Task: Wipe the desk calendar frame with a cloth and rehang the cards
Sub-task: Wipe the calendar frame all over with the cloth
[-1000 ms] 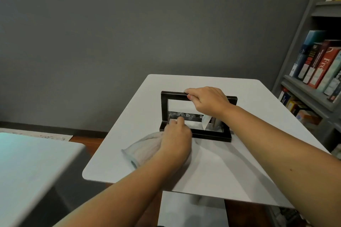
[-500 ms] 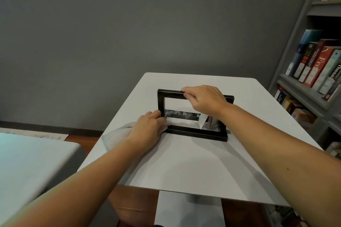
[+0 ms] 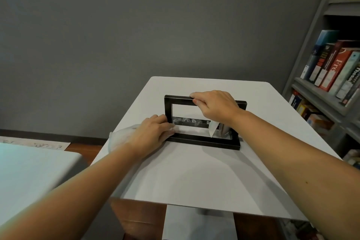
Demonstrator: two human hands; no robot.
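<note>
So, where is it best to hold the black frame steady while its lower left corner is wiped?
Grip the frame by its top bar from above, as the right hand does. The frame stands upright and open, so fingers can curl round the thin bar, clear of the left hand and cloth below.

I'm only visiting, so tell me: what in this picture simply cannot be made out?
- Head view: most of the cloth lies under the left hand.
- Head view: the right hand covers part of the top bar of the calendar frame.
- Head view: the card inside is too blurred to read.
- Head view: the books are cut by the right edge.
</note>
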